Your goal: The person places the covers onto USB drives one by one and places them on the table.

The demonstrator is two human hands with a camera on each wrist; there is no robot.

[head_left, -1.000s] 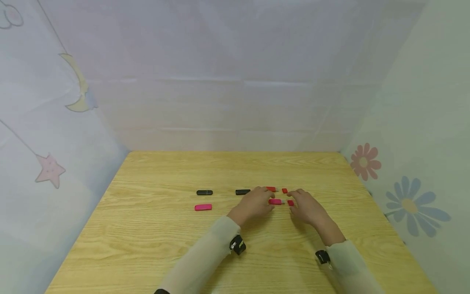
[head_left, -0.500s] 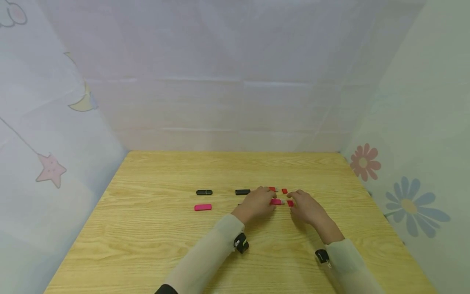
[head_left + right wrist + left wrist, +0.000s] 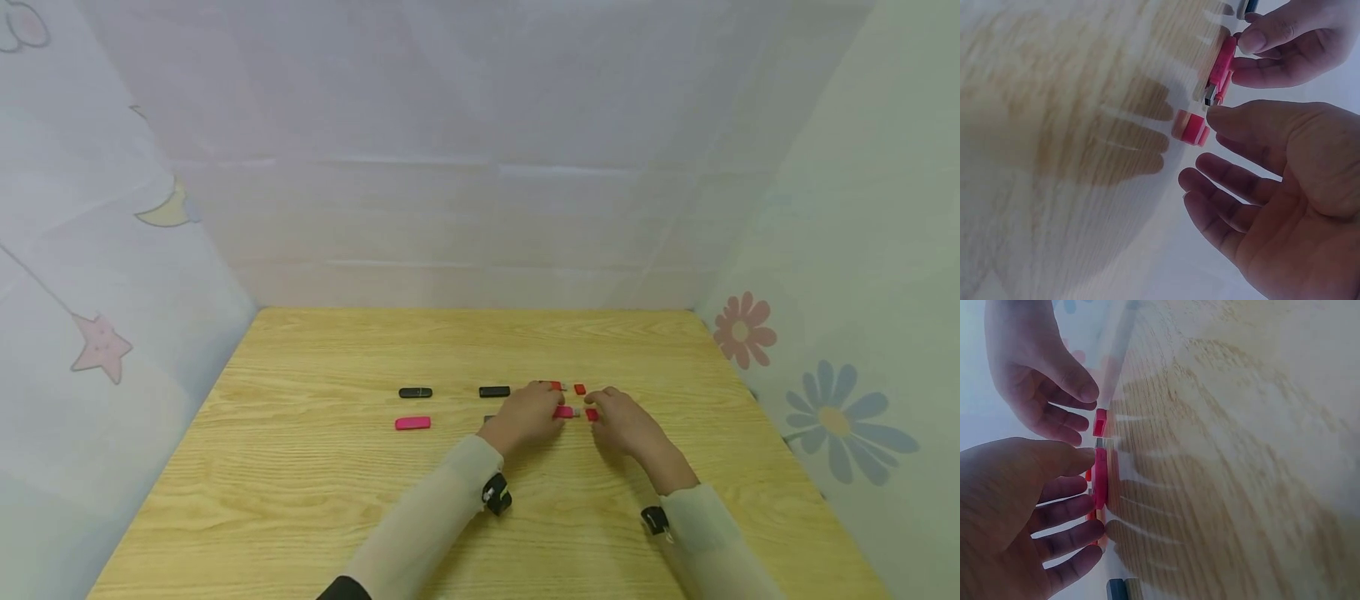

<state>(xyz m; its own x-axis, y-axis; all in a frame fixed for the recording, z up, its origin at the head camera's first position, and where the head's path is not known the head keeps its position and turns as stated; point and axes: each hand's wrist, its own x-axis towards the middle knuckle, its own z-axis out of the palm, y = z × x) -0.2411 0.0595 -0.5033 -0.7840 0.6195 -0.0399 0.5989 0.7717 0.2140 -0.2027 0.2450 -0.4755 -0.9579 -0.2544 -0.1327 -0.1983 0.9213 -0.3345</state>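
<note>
A pink USB stick (image 3: 566, 412) lies on the table with its metal plug bare and pointing right. Its small pink cap (image 3: 592, 415) lies just beyond the plug, apart from it. My left hand (image 3: 527, 412) is at the stick's left end, fingers loosely spread and the thumb close beside it; contact is hard to tell. The right hand (image 3: 628, 423) hovers by the cap, its thumb near it and the fingers relaxed, holding nothing. Behind the pink stick lies a red USB stick (image 3: 555, 386), partly hidden by the left hand, with its separate red cap (image 3: 580, 389).
Left of the hands lie a black USB stick (image 3: 494, 392), another dark one (image 3: 416, 392) and a capped pink one (image 3: 412, 423). The left hand mostly covers a dark piece (image 3: 488, 418). The wooden table (image 3: 300, 500) meets printed cloth walls.
My left hand has shifted slightly right along the pink stick, uncovering the end of a dark piece at its left. The right hand has hardly moved.
</note>
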